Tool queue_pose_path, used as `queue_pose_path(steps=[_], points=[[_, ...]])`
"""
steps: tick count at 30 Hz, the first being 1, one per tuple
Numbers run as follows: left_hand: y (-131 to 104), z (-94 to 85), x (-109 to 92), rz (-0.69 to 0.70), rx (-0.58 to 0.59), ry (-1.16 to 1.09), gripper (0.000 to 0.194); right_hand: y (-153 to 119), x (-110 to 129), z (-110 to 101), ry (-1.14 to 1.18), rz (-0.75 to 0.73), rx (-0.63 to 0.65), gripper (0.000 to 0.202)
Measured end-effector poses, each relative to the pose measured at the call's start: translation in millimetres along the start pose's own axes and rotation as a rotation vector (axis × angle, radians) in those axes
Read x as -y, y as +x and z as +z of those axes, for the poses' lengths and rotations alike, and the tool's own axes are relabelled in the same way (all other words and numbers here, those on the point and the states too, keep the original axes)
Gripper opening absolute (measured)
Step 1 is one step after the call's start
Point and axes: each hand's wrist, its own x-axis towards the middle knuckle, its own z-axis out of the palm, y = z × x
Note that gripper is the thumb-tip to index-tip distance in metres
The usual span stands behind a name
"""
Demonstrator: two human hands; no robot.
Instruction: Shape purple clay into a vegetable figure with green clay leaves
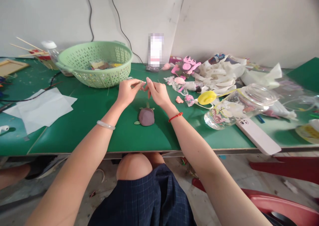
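Above the green table top, my left hand [129, 90] is closed in a pinch, with a small green speck at its fingertips that is too tiny to name. My right hand [157, 91] meets it fingertip to fingertip, its fingers curled together; whatever it may hold is hidden. Just below both hands sits a small clay turtle [146, 116], with a rounded purple-grey shell and pale green limbs sticking out. Neither hand touches the turtle.
A green plastic basket [99, 78] stands at back left, near white paper sheets [45, 108]. A lit phone [156, 51] leans on the wall. To the right lie pink clay figures [188, 66], crumpled white strips [216, 74], a tipped clear jar [239, 106] and a pale phone [259, 136].
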Motion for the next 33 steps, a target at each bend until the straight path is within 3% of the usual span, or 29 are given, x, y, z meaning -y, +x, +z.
queue_pose_path(steps=[13, 26, 33], points=[[-0.3, 2.1, 7.2, -0.066, 0.018, -0.105, 0.062, 0.3, -1.9, -1.0, -0.100, -0.033, 0.001, 0.064], [0.4, 2.4, -0.2, -0.313, -0.064, -0.391, 0.058, 4.5, -4.9, 0.3, 0.030, 0.037, -0.013, 0.071], [2.4, 3.4, 8.2, -0.258, -0.019, -0.363, 0.056, 7.5, -9.5, -0.5, 0.161, 0.021, -0.067, 0.058]])
